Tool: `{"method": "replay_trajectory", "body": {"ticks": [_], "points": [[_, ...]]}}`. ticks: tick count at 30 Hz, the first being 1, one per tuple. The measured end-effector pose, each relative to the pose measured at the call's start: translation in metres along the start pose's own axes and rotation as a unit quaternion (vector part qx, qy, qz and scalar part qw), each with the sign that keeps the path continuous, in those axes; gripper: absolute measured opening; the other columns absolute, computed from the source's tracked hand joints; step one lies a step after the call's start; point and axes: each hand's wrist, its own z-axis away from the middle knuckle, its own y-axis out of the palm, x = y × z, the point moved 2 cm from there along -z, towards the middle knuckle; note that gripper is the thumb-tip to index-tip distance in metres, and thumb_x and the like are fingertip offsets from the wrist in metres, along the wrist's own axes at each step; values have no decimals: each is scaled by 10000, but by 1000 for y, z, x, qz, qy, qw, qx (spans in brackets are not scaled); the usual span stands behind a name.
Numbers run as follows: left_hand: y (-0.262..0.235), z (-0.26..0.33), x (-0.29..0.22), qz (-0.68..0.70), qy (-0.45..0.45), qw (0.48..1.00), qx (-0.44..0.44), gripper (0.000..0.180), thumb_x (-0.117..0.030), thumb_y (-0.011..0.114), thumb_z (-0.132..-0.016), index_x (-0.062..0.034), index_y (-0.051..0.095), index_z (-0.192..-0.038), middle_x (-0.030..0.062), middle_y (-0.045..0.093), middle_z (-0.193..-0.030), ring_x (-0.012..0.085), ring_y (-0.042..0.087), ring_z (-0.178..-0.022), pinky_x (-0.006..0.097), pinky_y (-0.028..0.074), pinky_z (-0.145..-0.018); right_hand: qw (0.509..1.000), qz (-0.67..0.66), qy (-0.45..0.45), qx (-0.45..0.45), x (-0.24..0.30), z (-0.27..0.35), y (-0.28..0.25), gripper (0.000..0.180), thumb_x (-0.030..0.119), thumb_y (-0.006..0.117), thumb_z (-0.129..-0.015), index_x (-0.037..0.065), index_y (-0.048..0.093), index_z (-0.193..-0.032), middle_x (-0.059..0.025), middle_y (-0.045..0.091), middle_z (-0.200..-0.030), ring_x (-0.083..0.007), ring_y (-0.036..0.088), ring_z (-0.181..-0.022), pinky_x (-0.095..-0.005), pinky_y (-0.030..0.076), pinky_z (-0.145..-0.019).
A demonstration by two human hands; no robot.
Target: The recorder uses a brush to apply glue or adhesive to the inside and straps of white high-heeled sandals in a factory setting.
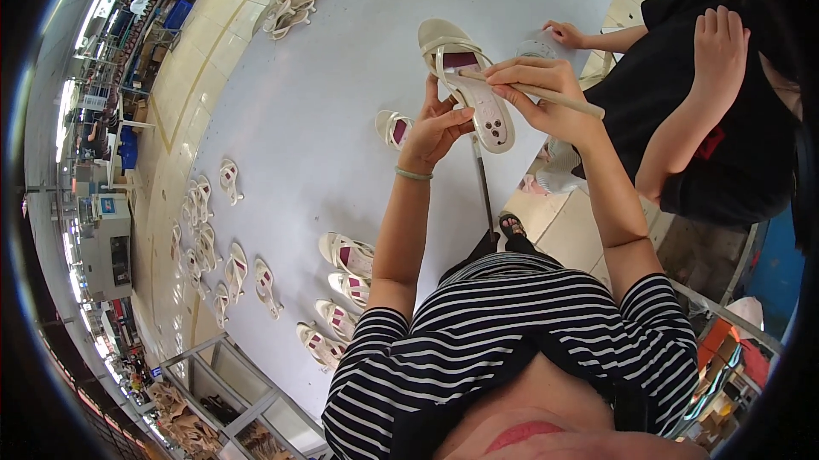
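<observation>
- At right, a co-worker in a black top (742, 161) stands beside the workbench, a blue panel (776, 264) behind.
- Pale floor tiles (183, 59), crossed by a darker strip, line the workshop's left side.
- A boxy grey machine (107, 247) (its small screen bluish) faces the aisle.
- Farther up, a blue bin (129, 147) sits near cluttered shelving.
- At lower left, brown material (183, 422) lies heaped beside a metal frame (194, 351).

Glossy sandal (485, 103), matt stick (563, 100)
Shiny, leather-like straps (461, 48), smooth insole (490, 119) — the stick looks like bare wood, the table (294, 131) smooth with faint sheen, the floor (198, 59) polished tile, the shirt (520, 306) matt cloth.
</observation>
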Motion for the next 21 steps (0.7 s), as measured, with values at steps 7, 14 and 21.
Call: {"method": "replay_trajectory", "body": {"ticks": [7, 14, 21], "points": [[-50, 9, 7, 14, 36, 999, -20, 845, 70, 554, -872, -282, 116, -1503, 179, 441, -1381, 318, 556, -1177, 493, 496, -956, 982, -131, 94, -94, -7, 2, -67, 71, -12, 637, -850, -63, 683, -832, -100, 692, -783, -146, 651, -692, -254, 524, -651], [-96, 27, -5, 96, 121, 987, -38, 653, -143, 510, -959, -129, 176, -1519, 270, 297, -1490, 375, 450, -1293, 470, 418, -1063, 934, 190, 302, -31, -225, 51, -50, 111, 103, 665, -831, 3, 706, -855, -87, 701, -825, -156, 667, -731, -273, 517, -705], [-90, 38, -25, 151, 96, 983, 47, 603, -337, 454, -1000, -90, 225, -1500, 308, 359, -1425, 342, 545, -1114, 433, 503, -924, 927, 273, 235, -102, -315, 102, -12, 103, 120, 676, -764, 23, 700, -739, -128, 682, -686, -271, 686, -652, -365, 536, -626]]}}
